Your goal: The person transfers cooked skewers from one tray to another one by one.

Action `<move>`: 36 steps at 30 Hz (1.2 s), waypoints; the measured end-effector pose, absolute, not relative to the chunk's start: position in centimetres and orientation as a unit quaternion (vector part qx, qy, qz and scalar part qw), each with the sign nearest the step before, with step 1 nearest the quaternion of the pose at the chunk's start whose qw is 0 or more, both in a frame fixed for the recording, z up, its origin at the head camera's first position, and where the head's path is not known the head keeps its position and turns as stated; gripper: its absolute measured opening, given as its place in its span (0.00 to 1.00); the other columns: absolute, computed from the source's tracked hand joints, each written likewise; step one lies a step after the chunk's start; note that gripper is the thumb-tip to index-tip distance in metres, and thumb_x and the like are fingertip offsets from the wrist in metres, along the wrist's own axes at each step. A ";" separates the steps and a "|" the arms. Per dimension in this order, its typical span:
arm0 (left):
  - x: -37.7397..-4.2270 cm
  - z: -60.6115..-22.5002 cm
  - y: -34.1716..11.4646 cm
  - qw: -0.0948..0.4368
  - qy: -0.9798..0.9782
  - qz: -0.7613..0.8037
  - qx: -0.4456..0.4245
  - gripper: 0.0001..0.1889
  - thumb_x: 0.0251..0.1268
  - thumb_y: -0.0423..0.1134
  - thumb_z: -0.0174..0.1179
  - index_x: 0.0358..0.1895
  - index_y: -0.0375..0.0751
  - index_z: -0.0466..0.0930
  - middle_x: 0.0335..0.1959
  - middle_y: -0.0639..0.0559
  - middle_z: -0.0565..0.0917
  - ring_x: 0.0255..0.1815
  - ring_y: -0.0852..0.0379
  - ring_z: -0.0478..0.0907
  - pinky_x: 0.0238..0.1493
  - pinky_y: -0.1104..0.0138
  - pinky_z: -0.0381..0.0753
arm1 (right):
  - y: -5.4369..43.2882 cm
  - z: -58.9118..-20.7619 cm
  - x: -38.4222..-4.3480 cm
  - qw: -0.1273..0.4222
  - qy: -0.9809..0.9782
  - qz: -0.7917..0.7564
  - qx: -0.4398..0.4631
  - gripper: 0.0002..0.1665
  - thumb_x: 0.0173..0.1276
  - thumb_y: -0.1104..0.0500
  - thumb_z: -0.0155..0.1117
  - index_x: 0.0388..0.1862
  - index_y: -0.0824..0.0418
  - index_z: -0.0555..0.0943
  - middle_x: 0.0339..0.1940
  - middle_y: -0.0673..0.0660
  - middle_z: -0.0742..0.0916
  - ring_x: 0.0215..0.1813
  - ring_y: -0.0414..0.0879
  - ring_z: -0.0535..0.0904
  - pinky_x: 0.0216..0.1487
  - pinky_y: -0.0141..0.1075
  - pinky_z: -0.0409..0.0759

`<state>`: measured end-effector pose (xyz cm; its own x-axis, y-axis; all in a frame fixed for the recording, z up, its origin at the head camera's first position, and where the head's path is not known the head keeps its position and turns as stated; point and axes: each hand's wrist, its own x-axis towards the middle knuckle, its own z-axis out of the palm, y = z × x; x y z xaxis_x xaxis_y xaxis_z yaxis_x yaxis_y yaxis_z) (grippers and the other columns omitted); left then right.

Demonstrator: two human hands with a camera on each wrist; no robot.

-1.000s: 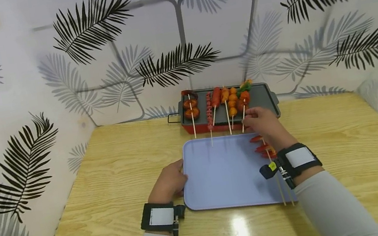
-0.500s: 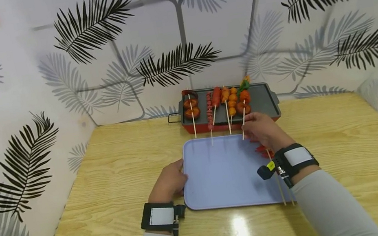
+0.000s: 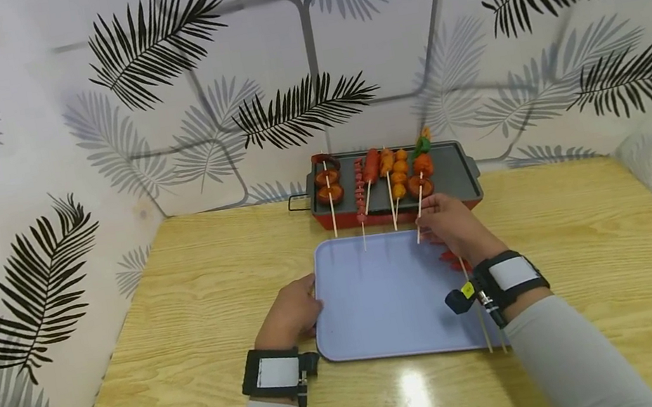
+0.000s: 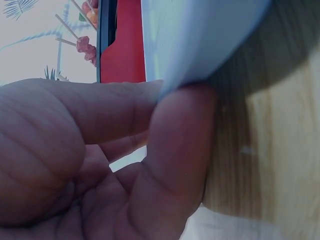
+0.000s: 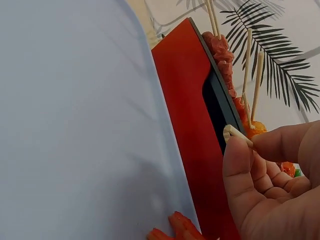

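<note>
My left hand [image 3: 292,312] grips the left rim of a pale blue tray [image 3: 375,309]; the left wrist view has thumb and fingers pinching that rim [image 4: 175,55]. Behind the tray stands a red grill with a dark grey top [image 3: 453,169]. My right hand [image 3: 453,222] pinches the bare stick of a skewer [image 3: 422,165] between thumb and forefinger, near the stick's end [image 5: 237,134]. That skewer carries a round brown slice, an orange-red piece and a green and yellow tip, and lies over the grill. Partly under my right arm, skewers with red pieces [image 3: 455,260] lie on the tray.
Several other skewers lie across the grill, among them one with round brown slices [image 3: 331,194], a pink one [image 3: 359,191], a red sausage [image 3: 372,166] and yellow-orange balls [image 3: 400,177]. Their sticks overhang the front edge. A wire handle [image 3: 298,202] juts out left. Patterned walls enclose the wooden table [image 3: 202,273].
My right hand has come a little nearer to me, drawing the pinched skewer forward and straighter on the grill. Over the last half second it hardly moves. The left hand stays at the tray.
</note>
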<state>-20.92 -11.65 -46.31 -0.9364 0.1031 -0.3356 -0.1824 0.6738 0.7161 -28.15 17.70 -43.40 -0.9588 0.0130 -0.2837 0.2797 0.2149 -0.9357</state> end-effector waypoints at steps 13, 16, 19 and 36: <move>-21.1 -46.0 -11.6 0.186 0.898 0.398 -0.029 0.29 0.72 0.30 0.52 0.76 0.37 0.61 0.50 0.38 0.81 0.21 0.54 0.77 0.22 0.66 0.79 | 17.8 -43.7 -27.4 0.035 0.854 -0.517 0.037 0.20 0.70 0.68 0.56 0.58 0.72 0.67 0.41 0.60 0.75 0.35 0.47 0.73 0.31 0.33 0.74; -21.0 -46.1 -11.6 0.184 0.899 0.396 -0.026 0.29 0.72 0.30 0.52 0.76 0.37 0.61 0.53 0.38 0.80 0.22 0.54 0.78 0.23 0.66 0.80 | 18.0 -43.8 -27.0 0.022 0.877 -0.479 0.027 0.19 0.69 0.67 0.57 0.56 0.71 0.68 0.41 0.61 0.76 0.35 0.49 0.73 0.32 0.35 0.73; -21.0 -46.3 -11.6 0.180 0.901 0.394 -0.021 0.29 0.72 0.30 0.52 0.75 0.37 0.62 0.55 0.38 0.80 0.22 0.54 0.78 0.23 0.66 0.80 | 18.2 -43.8 -26.6 0.011 0.894 -0.447 0.020 0.18 0.69 0.66 0.56 0.56 0.70 0.68 0.41 0.61 0.77 0.35 0.49 0.74 0.33 0.36 0.73; -21.0 -46.0 -11.6 0.182 0.901 0.394 -0.020 0.30 0.71 0.29 0.52 0.75 0.36 0.61 0.47 0.37 0.81 0.18 0.55 0.76 0.21 0.66 0.78 | 18.4 -42.7 -23.6 -0.029 0.904 -0.427 0.019 0.17 0.67 0.67 0.55 0.54 0.69 0.69 0.40 0.63 0.80 0.26 0.48 0.78 0.22 0.36 0.76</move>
